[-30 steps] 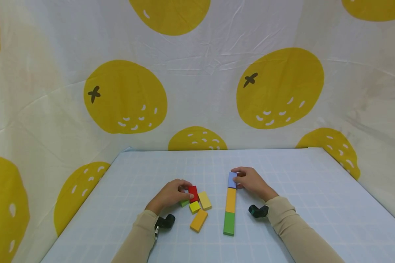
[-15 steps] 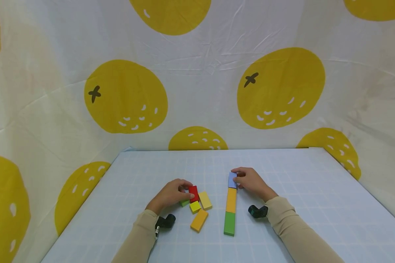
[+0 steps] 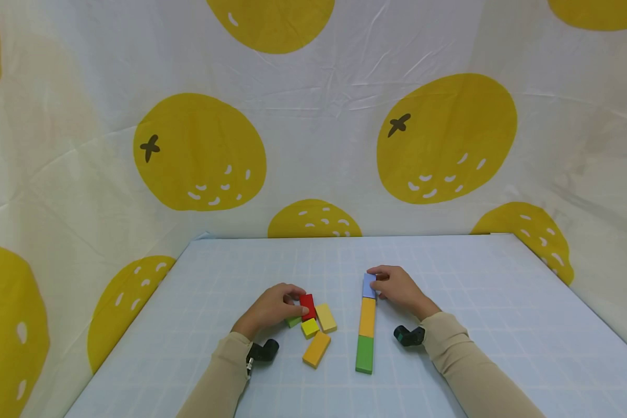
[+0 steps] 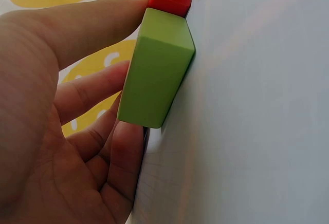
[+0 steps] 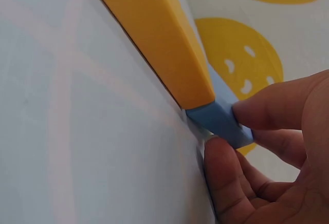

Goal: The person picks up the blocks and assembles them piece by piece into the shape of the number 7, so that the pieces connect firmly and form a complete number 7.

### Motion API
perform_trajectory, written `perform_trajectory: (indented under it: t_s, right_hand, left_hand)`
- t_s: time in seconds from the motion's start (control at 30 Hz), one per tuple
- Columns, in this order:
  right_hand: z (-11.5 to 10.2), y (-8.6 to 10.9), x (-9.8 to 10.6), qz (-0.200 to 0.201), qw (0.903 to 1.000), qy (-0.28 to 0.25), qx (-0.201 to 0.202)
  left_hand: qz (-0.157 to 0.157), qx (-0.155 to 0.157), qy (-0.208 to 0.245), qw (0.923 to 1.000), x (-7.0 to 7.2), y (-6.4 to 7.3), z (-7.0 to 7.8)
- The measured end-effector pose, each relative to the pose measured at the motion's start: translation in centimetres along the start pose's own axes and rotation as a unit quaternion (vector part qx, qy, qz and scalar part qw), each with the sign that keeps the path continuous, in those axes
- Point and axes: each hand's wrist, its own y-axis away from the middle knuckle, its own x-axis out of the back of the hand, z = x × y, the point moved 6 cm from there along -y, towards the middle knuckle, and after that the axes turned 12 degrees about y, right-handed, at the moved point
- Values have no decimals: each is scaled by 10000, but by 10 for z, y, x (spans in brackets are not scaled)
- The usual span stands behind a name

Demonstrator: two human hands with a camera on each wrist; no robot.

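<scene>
My left hand (image 3: 269,306) is at a small cluster of toy blocks, its thumb and forefinger at the red block (image 3: 307,307). A light green block (image 4: 159,64) lies beside that hand, partly hidden by it in the head view; in the left wrist view the thumb tip touches the red block just beyond it. My right hand (image 3: 401,290) pinches the blue block (image 3: 368,285) at the far end of a straight row. An orange block (image 3: 367,317) and a green block (image 3: 364,355) make up the rest of the row, end to end. The right wrist view shows blue meeting orange.
A small yellow block (image 3: 310,328), a pale yellow block (image 3: 326,317) and a second orange block (image 3: 316,349) lie loose between the hands. The table (image 3: 198,360) has a pale checked cover. A fruit-print curtain (image 3: 319,145) hangs behind its far edge.
</scene>
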Motion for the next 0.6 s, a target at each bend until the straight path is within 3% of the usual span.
perform_trajectory:
  t_s: [0.6]
  right_hand:
    - [-2,1,1,16,9995,296,57]
  left_hand:
    - [3,13,-36,10000,-1,-2,-2]
